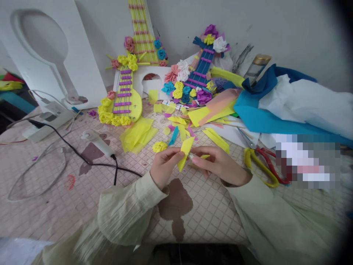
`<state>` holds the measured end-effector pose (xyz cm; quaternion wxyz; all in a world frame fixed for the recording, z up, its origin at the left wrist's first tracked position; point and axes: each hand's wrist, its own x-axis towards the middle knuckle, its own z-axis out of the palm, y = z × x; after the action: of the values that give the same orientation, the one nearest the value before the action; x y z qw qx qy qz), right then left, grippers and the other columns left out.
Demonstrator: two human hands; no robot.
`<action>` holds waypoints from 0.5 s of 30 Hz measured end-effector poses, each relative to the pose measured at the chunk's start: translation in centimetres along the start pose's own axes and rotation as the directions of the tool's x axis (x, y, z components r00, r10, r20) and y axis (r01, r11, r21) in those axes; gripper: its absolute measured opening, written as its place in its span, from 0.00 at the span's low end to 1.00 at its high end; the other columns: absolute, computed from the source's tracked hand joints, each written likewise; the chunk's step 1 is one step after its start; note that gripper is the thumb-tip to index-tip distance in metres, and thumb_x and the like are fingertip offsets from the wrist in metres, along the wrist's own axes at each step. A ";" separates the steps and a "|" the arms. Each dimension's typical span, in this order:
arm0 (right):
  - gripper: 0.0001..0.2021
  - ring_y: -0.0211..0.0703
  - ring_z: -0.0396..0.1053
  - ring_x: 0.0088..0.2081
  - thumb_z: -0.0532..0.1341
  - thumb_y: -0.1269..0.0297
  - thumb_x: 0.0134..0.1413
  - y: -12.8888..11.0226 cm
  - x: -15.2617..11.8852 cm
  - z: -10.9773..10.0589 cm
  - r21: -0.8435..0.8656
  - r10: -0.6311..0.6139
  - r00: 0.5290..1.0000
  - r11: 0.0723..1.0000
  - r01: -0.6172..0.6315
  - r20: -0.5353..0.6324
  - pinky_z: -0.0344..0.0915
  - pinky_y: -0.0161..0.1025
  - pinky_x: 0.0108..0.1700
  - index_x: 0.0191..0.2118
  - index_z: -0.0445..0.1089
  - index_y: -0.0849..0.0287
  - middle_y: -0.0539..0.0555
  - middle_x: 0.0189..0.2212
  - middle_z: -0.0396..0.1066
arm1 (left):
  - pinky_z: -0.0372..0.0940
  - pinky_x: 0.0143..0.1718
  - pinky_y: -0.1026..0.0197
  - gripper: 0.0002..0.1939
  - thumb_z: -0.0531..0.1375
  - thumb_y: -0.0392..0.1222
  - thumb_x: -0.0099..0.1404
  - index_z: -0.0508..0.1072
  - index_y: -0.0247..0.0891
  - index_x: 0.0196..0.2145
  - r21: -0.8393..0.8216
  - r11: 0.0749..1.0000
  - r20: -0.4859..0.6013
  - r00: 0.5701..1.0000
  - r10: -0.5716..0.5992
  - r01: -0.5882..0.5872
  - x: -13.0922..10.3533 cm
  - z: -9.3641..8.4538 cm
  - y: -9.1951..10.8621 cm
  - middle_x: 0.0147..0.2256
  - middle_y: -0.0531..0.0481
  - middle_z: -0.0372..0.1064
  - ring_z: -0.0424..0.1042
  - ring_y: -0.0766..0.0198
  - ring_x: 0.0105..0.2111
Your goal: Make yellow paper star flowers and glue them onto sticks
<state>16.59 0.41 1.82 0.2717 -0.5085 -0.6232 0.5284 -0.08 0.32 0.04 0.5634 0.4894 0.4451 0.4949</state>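
A folded yellow strip (185, 151) stands tilted between the fingers of my left hand (166, 163), pinched near its lower half. Close on its right, my right hand (217, 163) is closed on a small whitish piece (191, 156), whose tip points toward the strip. Another bit of yellow (205, 156) shows at my right fingers; how it is held I cannot make out. Just behind my left hand lies a crumpled yellow flower (159, 147). Thin yellow sheets (139, 134) are spread beyond it to the left.
A white glue gun (97, 143) with a black cable lies at left, near a power strip (48, 123). Scissors with yellow handles (259, 169) and red handles (271, 165) are at right. Flower-trimmed instrument shapes (128, 101) stand behind, beside blue cloth-like sheets (253, 114).
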 end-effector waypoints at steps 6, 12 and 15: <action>0.16 0.30 0.60 0.18 0.59 0.54 0.44 -0.3 -0.1 0.3 -0.021 0.001 1.000 1.000 0.000 0.011 0.61 0.31 0.17 0.35 0.68 0.61 0.53 0.31 0.68 | 0.59 0.29 0.66 0.05 0.60 0.39 0.52 0.73 0.35 0.23 -0.042 0.998 0.060 0.997 -0.044 0.046 -0.2 0.0 0.1 0.23 0.53 0.67 0.64 0.69 0.25; 0.18 0.31 0.59 0.18 0.56 0.50 0.46 -0.3 -0.3 0.6 -0.158 -0.062 0.997 0.986 0.053 -0.053 0.57 0.32 0.18 0.34 0.69 0.60 0.50 0.25 0.68 | 0.58 0.28 0.66 0.07 0.59 0.42 0.54 0.72 0.35 0.27 0.035 0.999 0.052 0.999 -0.012 0.011 0.0 -0.2 -0.5 0.25 0.52 0.66 0.62 0.70 0.25; 0.19 0.31 0.58 0.17 0.54 0.48 0.47 -0.4 -0.4 0.7 -0.246 -0.080 0.994 0.968 0.059 -0.076 0.55 0.32 0.18 0.37 0.68 0.59 0.49 0.24 0.68 | 0.58 0.27 0.66 0.07 0.59 0.42 0.54 0.71 0.35 0.27 0.075 0.997 0.031 0.999 0.007 -0.010 0.2 -0.4 -0.3 0.25 0.52 0.66 0.62 0.70 0.25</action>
<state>15.97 -0.23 2.03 0.2522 -0.5379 -0.6885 0.4159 -0.37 0.52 -0.34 0.5493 0.5198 0.4525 0.4726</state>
